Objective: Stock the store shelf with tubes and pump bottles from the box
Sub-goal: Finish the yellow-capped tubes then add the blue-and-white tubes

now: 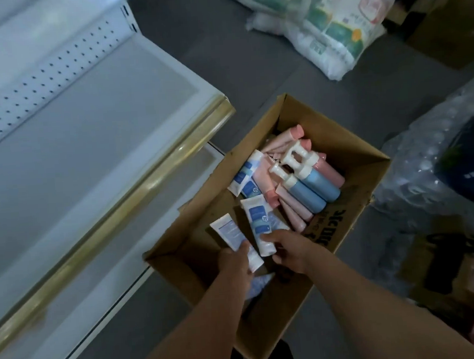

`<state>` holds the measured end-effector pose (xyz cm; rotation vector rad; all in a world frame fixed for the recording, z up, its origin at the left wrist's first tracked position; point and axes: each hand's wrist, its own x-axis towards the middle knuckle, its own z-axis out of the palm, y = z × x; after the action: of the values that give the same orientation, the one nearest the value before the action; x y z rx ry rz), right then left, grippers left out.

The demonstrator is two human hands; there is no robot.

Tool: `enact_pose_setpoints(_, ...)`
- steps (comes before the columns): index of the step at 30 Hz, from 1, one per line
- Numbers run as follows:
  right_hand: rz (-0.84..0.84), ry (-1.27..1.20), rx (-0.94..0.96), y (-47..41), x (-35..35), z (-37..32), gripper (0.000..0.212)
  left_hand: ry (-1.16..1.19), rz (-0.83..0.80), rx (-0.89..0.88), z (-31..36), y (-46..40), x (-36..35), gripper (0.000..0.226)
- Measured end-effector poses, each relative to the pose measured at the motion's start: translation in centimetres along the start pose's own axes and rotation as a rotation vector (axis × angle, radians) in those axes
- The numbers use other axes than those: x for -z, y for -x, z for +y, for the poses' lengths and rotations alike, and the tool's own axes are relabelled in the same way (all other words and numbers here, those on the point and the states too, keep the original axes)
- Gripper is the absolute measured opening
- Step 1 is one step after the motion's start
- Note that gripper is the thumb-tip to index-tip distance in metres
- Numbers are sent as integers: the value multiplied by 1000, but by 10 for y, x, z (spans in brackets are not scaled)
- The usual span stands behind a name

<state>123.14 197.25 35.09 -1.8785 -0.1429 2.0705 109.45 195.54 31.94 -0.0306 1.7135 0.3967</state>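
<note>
An open cardboard box (353,213) stands on the grey floor beside the white store shelf (68,152). Inside lie pink tubes (286,145), two blue pump bottles (312,191) with white pumps, and white-and-blue tubes (245,176). My left hand (234,263) grips one white-and-blue tube (230,234) over the box's near half. My right hand (287,248) grips another white-and-blue tube (260,224) just right of it. More tubes lie partly hidden under my left forearm.
The shelf has a gold front strip (135,192) and a perforated back panel (43,80). Plastic-wrapped packs (329,27) lie on the floor at the back. A clear bag of bottles (431,160) and a brown box (444,274) sit to the right.
</note>
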Motion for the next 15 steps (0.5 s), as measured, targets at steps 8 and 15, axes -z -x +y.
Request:
enact_pose_setpoints(8, -105, 16, 400, 110, -29, -30, 27, 220, -30, -352, 43, 119, 45, 38)
enact_pose_setpoints(15, -244, 112, 800, 211, -111, -78, 31, 336, 158, -821, 99, 247, 110, 28)
